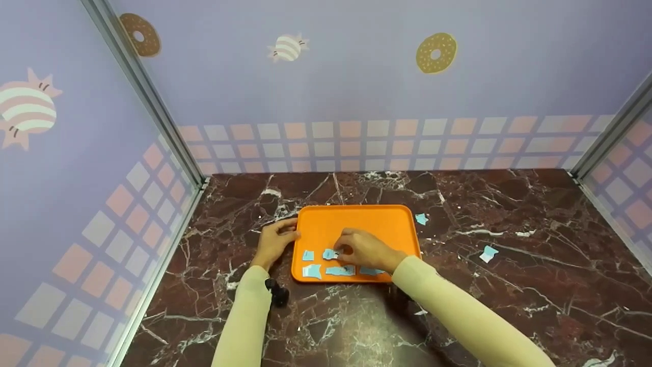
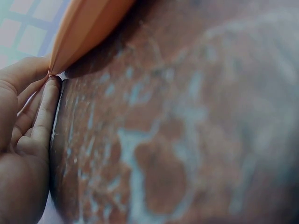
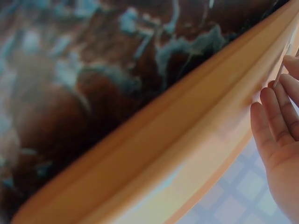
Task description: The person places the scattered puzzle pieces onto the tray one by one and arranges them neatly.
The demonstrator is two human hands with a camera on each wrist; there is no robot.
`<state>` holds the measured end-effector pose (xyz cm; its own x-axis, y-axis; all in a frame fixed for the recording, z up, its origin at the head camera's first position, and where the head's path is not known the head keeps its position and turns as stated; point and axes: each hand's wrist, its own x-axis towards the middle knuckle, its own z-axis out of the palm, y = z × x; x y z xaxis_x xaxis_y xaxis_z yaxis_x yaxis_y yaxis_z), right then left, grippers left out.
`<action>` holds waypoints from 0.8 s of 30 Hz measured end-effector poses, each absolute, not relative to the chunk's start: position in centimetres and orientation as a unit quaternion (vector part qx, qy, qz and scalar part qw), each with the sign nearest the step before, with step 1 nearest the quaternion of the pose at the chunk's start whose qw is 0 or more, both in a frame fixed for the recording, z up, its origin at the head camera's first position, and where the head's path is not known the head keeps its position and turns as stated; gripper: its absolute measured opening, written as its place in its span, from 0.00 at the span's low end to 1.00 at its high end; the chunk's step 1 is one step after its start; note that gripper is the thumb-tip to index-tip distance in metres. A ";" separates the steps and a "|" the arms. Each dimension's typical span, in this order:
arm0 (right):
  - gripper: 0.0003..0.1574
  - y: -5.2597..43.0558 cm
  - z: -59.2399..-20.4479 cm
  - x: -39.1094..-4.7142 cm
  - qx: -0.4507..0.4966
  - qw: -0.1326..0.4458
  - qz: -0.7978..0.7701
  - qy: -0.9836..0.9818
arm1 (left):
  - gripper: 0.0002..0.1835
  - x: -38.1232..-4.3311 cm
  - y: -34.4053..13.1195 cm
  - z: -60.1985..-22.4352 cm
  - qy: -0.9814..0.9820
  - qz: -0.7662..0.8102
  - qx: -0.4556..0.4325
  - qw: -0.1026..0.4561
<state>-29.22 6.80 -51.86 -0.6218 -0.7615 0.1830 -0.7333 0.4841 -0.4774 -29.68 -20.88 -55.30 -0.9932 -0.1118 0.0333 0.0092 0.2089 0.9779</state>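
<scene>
An orange tray (image 1: pixel 361 216) lies on the marbled table. My left hand (image 1: pixel 273 243) holds its left rim, the thumb and fingertips meeting at the edge in the left wrist view. Over the tray, my right hand (image 1: pixel 364 248) pinches a small torn piece of light-blue paper (image 1: pixel 329 254), partly hidden by the fingers. Left of that piece lies another blue scrap (image 1: pixel 308 255). Along the near side sit a torn scrap (image 1: pixel 311 271), a longer strip (image 1: pixel 340 270) and a third scrap (image 1: pixel 371 271) partly covered by the right wrist.
Right of the tray, one blue scrap (image 1: pixel 421 219) lies close to its far corner and another scrap (image 1: pixel 489 253) farther out. A pale bit (image 1: pixel 421 312) shows beside the right sleeve. Patterned walls stand behind and at both sides of the table.
</scene>
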 end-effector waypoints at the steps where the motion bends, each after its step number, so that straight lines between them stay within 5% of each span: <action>1: 0.11 6.7 -51.9 -29.2 -0.435 0.026 -0.261 0.861 | 0.20 -29.7 -20.9 -55.3 -0.775 -0.630 0.033 0.047; 24: 0.11 7.9 -51.6 -28.7 -0.444 -0.006 -0.279 0.852 | 0.21 -29.7 -20.9 -55.2 -0.768 -0.638 0.033 0.042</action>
<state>-28.74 7.95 -51.63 -0.6063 -0.7524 0.2575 -0.7587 0.4502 -0.4708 -29.65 -20.90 -55.21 -0.9943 -0.1045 0.0224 0.0028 0.1833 0.9831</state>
